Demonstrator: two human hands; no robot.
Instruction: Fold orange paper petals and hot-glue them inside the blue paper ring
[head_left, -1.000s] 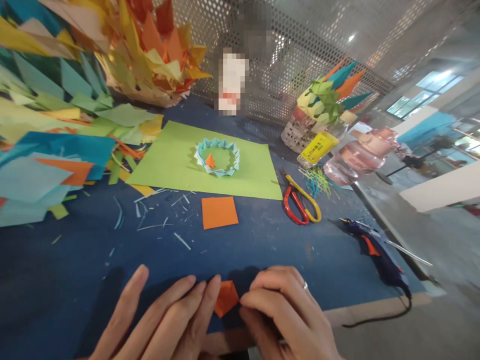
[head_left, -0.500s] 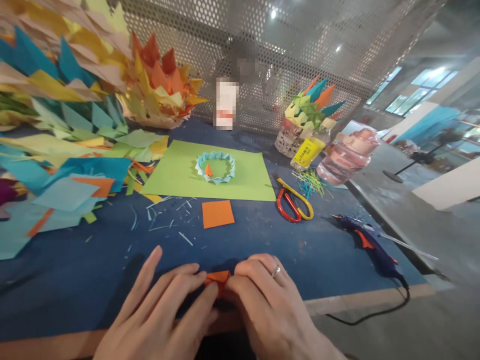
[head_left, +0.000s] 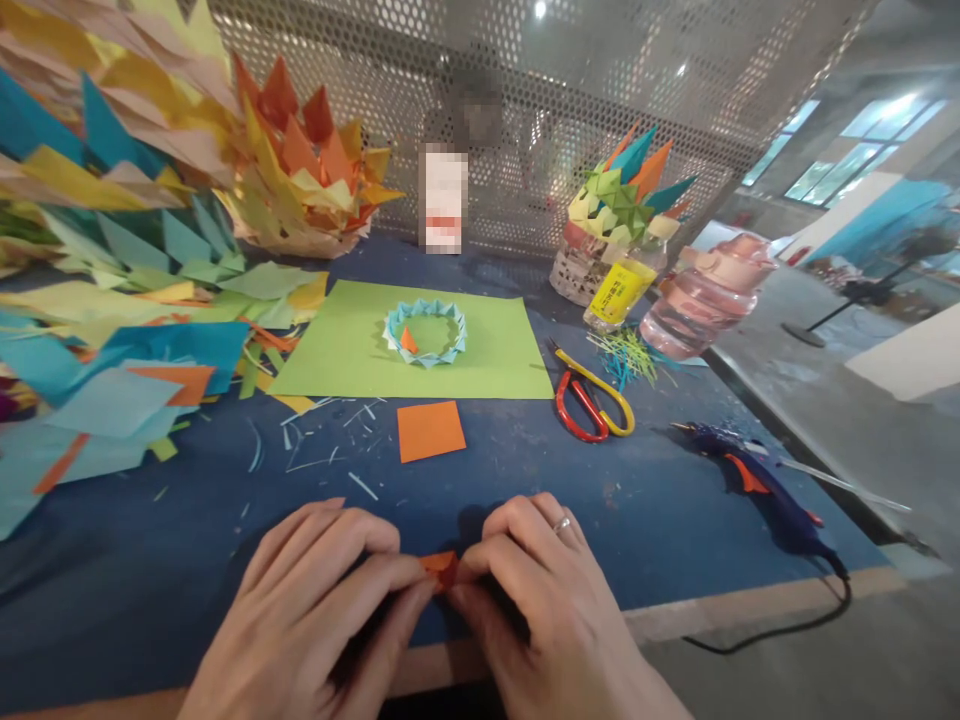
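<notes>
Near the table's front edge, a small folded orange paper (head_left: 441,568) is pinched between both hands. My left hand (head_left: 322,590) grips its left end with thumb and forefinger, the other fingers curled. My right hand (head_left: 536,580), a ring on one finger, holds the right end; its fingertips partly hide the folds. Just beyond lies a flat orange paper square (head_left: 431,432). Farther back, a ring of folded light blue paper (head_left: 425,333) rests on a green sheet (head_left: 495,375), with a small orange folded piece (head_left: 408,341) inside its left part.
Red-and-yellow scissors (head_left: 592,400) lie right of the sheet, and a glue gun (head_left: 757,480) with its cord is at the right edge. Bottles (head_left: 705,295) and a paper-filled pot (head_left: 581,268) stand behind. Coloured papers (head_left: 112,400) and folded-paper pieces (head_left: 300,185) crowd the left.
My left hand's spread fingers have curled in, and its thumb and forefinger now pinch the folded paper's left end. My right hand still grips the other end. The view has shifted slightly.
</notes>
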